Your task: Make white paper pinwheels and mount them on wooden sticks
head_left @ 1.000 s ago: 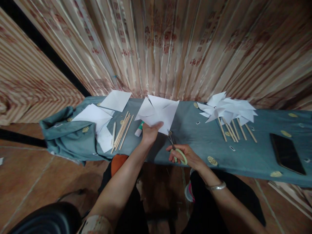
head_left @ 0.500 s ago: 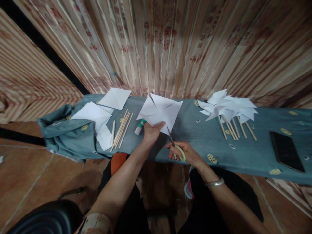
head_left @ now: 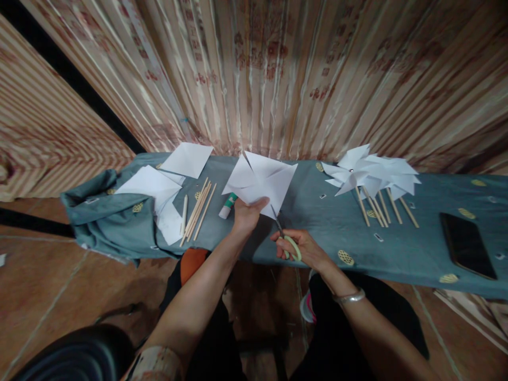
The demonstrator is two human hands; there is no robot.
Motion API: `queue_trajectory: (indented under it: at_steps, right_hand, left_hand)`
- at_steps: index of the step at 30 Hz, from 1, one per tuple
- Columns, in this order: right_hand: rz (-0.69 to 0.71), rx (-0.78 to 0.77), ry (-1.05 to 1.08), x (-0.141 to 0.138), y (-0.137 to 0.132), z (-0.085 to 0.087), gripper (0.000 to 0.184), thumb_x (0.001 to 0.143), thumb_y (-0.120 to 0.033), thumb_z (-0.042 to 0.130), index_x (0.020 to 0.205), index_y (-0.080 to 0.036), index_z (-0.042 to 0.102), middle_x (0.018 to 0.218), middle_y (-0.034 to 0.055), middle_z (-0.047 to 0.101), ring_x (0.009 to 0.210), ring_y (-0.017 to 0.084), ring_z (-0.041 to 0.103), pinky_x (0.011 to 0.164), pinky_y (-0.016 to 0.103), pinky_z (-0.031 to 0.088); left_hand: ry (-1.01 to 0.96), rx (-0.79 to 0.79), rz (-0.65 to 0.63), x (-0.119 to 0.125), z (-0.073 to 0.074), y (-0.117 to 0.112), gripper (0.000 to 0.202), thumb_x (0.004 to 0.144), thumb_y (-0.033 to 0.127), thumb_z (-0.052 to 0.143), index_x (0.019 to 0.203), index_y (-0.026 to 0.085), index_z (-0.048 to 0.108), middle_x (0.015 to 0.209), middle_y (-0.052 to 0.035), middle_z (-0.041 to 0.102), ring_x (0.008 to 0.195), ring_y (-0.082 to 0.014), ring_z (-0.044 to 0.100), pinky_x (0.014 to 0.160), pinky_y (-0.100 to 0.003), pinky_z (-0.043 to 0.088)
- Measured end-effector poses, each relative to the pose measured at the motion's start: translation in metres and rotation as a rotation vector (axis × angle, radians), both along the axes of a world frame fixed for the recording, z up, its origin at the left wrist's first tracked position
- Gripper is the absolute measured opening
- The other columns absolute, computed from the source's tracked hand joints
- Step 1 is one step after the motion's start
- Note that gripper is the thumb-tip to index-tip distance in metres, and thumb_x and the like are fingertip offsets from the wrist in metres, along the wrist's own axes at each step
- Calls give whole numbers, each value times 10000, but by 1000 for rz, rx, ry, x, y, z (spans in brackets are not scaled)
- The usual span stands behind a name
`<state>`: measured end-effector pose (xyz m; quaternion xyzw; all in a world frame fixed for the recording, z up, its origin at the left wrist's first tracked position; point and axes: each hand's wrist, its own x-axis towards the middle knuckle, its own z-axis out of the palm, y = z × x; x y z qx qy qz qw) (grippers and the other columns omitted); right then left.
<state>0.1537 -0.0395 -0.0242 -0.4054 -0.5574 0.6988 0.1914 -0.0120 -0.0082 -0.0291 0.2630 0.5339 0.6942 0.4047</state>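
A square sheet of white paper, slit inward from its corners, is pinched at its near edge by my left hand. My right hand is closed around the pale green handles of a pair of scissors. The blades point up and away, with their tips at the paper's near corner. Partly behind my left hand, a green and white glue stick lies on the cloth. Several thin wooden sticks and a white pencil-like stick lie to the left.
White paper sheets and another creased square lie at the left. Several paper pinwheels on sticks lie at the right, beside a dark phone. A grey-green cloth covers the narrow table. A pleated curtain hangs behind.
Almost nothing differs. My right hand and the scissors have shifted very slightly, and the paper stays in place in my left hand.
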Motion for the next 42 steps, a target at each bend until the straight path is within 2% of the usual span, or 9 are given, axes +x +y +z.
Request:
queue_trajectory:
  at_steps: [4,14,22,27,32,42]
  right_hand:
    - [-15,-26,-7,0,0,1,468,600,-568,789,809,-162,684,539,-18,617,463,86,527,426,199,369]
    - [-50,-6,25,-1,0,-1,417,585,-520,816,743,-161,676,511,-21,608,434,79,497,420,207,351]
    - [-29,17,17,1,0,-3,429,615,-540,796,795,-163,698,519,-22,601,442,84,506,430,210,382]
    - [-46,24,13,1,1,-1,432,609,-553,793,776,-167,693,532,-18,619,453,84,524,424,197,383]
    - [-61,37,8,0,3,0,432,595,-553,801,768,-172,692,525,-20,621,458,88,530,430,197,394]
    - [-66,54,11,-1,3,-4,408,606,-531,802,766,-171,698,507,-22,608,445,90,517,439,214,400]
  left_hand:
    - [5,12,-7,0,-1,1,417,502,217,826,886,114,697,799,-69,740,751,-225,683,718,-338,552]
    - [-12,21,3,0,4,-2,384,533,209,815,891,126,701,840,-69,743,778,-214,680,757,-320,534]
    - [-18,4,21,-2,3,-2,425,558,163,758,977,148,689,852,-57,745,818,-219,689,789,-322,531]
    - [-4,9,-25,2,1,-5,441,542,185,773,972,145,684,841,-63,741,803,-232,686,777,-335,526]
    - [-19,-37,-17,5,1,-6,445,523,171,774,958,140,687,845,-70,743,800,-235,683,758,-337,533]
    - [-29,-17,-23,4,1,-6,403,527,189,772,919,128,700,849,-75,739,781,-226,679,742,-327,528]
